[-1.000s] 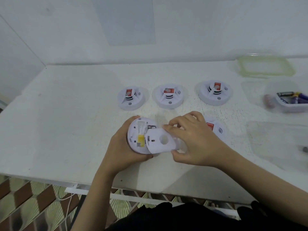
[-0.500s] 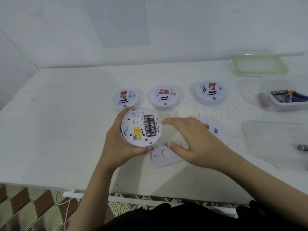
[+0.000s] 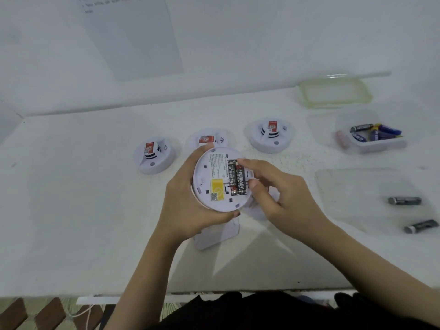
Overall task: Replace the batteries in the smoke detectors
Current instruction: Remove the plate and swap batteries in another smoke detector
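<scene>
My left hand (image 3: 188, 201) grips a white round smoke detector (image 3: 214, 184), lifted off the table with its back facing me. Its battery bay is uncovered and holds two black batteries (image 3: 237, 179) side by side. My right hand (image 3: 283, 196) reaches in from the right: the index fingertip sits on the top end of the right battery and the thumb presses its side, pinching it. The detached white cover plate (image 3: 214, 236) lies flat on the table below my hands.
Three more detectors (image 3: 154, 154) (image 3: 207, 139) (image 3: 271, 135) stand in a row behind. At right, a small clear tub (image 3: 381, 144) holds several batteries, a green-rimmed lid (image 3: 335, 94) lies behind it, and two black batteries (image 3: 404, 200) (image 3: 421, 226) rest on a clear tray (image 3: 352, 186).
The cover plate came off the detector and now lies on the table. My left hand raised the detector, and my right hand moved from the plate onto the batteries.
</scene>
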Demonstrator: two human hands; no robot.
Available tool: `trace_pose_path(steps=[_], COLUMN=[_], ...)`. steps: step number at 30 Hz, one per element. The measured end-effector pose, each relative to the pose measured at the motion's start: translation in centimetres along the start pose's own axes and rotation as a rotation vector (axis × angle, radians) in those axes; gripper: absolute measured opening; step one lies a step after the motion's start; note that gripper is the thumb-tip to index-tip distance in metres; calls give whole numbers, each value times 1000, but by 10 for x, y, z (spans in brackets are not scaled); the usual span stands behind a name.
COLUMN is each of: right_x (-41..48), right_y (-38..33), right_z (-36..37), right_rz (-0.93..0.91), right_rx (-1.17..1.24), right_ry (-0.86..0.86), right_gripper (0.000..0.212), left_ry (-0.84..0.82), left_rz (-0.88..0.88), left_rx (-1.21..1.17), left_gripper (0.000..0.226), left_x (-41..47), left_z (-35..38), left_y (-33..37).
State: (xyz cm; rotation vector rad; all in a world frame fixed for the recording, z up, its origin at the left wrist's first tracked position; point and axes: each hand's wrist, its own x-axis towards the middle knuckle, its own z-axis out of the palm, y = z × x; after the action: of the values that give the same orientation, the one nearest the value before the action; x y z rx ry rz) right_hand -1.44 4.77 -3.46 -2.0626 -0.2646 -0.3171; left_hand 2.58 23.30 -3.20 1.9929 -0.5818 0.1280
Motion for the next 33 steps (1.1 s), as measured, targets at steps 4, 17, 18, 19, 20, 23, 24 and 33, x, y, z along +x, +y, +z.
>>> trace_pose_path(steps=[4, 17, 18, 19, 20, 23, 24, 33], right_x=[-2, -1, -1, -1, -2, -3, -4, -21], right_y=[2, 11, 12, 13, 14, 19, 21, 41], right_z=[-16, -78, -83, -89, -94, -109, -113, -141], right_rz=[48, 107, 112, 119, 128, 145, 148, 81], right_rx=[13, -117, -117, -115, -112, -109, -114, -161], right_ry=[49, 86, 78, 69, 62, 62, 62, 223], right_gripper=[30, 16, 16, 15, 15, 17, 18, 30], left_ry=[-47, -53, -58, -65, -73, -97, -108, -102], left_rz=[26, 127, 132, 130, 125, 148, 158, 186], left_rx=[18, 119, 115, 108, 101, 102, 109, 40], left_gripper=[100, 101, 100, 100, 100, 102, 103, 102], left_x=[8, 35, 38, 40, 42, 49, 51, 69], left_z=[14, 68, 72, 76, 80, 93, 97, 132], left_y=[5, 43, 45, 47, 48, 52, 52, 62])
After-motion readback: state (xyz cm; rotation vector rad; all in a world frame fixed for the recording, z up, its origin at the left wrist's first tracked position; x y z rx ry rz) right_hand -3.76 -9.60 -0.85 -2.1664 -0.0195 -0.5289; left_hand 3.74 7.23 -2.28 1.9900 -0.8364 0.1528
